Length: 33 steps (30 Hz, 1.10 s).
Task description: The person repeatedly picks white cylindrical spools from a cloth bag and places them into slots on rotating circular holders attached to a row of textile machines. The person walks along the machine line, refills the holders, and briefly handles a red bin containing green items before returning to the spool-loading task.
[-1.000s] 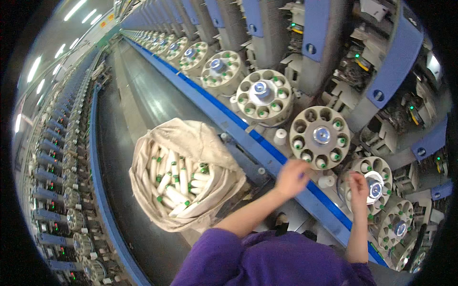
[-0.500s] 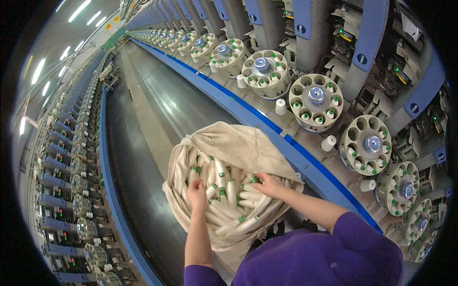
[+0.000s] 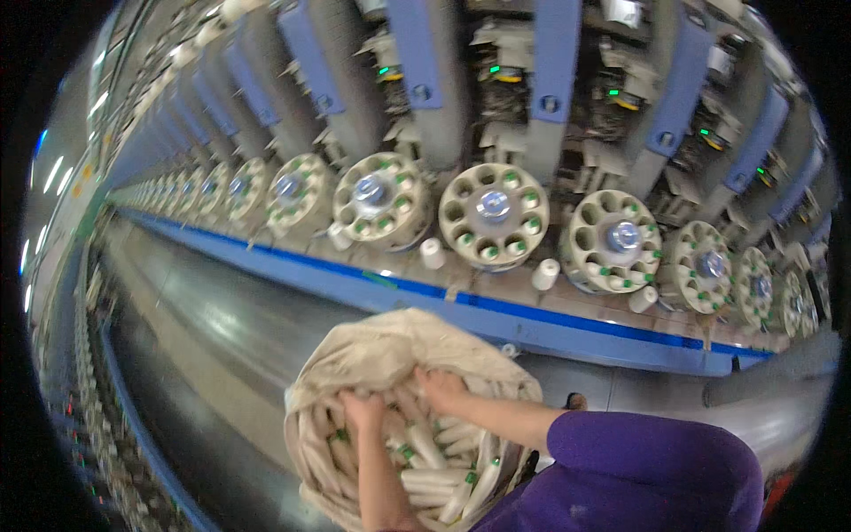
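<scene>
Cream cloth makes up the open sack [image 3: 368,341] at the lower centre of the frame, full of white bobbins [image 3: 425,446] with green ends. Half a second ago it sat higher and the hands were spread apart, one over each side of the heap; now they have drawn closer together, toward the sack's far rim. In the oldest frame both were away from it, over the round magazines at the right. The row of round magazines [image 3: 494,234], slanting steeply before, now runs more nearly level across the middle of the frame.

Left hand [image 3: 363,410] lies over the left part of the heap, fingers bent, its bare left forearm [image 3: 383,483] rising almost straight from the lower edge. Right hand [image 3: 443,390] reaches in from the right — right forearm [image 3: 514,421] slanting down to a purple sleeve [image 3: 656,452] — with its fingers against the folded cloth at the far rim. Fingertips on both sides are hidden or blurred, so I cannot tell how wide either grip is or whether it holds anything.

Above the sack runs a blue rail [image 3: 532,326]; white cones [image 3: 433,254] stand just beyond it, near the magazines.
</scene>
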{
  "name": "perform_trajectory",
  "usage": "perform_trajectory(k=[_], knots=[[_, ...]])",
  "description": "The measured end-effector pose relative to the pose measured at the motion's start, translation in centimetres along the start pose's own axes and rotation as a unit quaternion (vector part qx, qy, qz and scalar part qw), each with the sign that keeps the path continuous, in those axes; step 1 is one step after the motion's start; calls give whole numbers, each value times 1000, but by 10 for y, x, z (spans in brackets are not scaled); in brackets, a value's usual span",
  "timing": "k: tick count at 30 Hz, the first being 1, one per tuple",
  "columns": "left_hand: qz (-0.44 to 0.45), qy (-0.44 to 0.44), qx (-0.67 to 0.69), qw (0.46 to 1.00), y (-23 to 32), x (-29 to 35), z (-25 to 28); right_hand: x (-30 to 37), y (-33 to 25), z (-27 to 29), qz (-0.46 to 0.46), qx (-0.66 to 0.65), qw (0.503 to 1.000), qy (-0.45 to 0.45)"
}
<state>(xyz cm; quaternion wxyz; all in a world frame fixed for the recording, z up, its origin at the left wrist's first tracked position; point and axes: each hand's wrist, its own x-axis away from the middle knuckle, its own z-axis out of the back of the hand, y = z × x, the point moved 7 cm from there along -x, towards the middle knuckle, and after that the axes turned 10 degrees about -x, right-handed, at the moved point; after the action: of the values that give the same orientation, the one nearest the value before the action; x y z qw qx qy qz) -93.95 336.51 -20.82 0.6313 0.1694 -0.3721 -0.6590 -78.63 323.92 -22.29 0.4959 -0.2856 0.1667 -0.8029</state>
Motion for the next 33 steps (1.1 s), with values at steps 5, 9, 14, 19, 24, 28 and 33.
perform_trajectory(k=[5, 9, 14, 19, 24, 28, 33], knots=[[143, -135, 118, 973, -50, 33, 16, 12, 0, -14, -11, -63, 998, 24], [268, -105, 318, 903, -69, 88, 21, 8, -15, -21, -19, -71, 995, 62], [227, -187, 419, 859, -63, 116, 21, -15, -32, -3, -17, 7, 998, 67], [256, -135, 434, 853, -67, 130, 38, 32, -7, 4, -46, -373, 909, -179], [167, -230, 439, 853, 23, 127, 12, 119, -21, 43, 42, -441, 859, -255], [66, -268, 458, 845, 122, 120, -9, 150, 22, 108, -68, -593, 753, -277], [33, -302, 569, 764, 219, 123, -44, 178, 157, 216, -99, -441, 891, 49]])
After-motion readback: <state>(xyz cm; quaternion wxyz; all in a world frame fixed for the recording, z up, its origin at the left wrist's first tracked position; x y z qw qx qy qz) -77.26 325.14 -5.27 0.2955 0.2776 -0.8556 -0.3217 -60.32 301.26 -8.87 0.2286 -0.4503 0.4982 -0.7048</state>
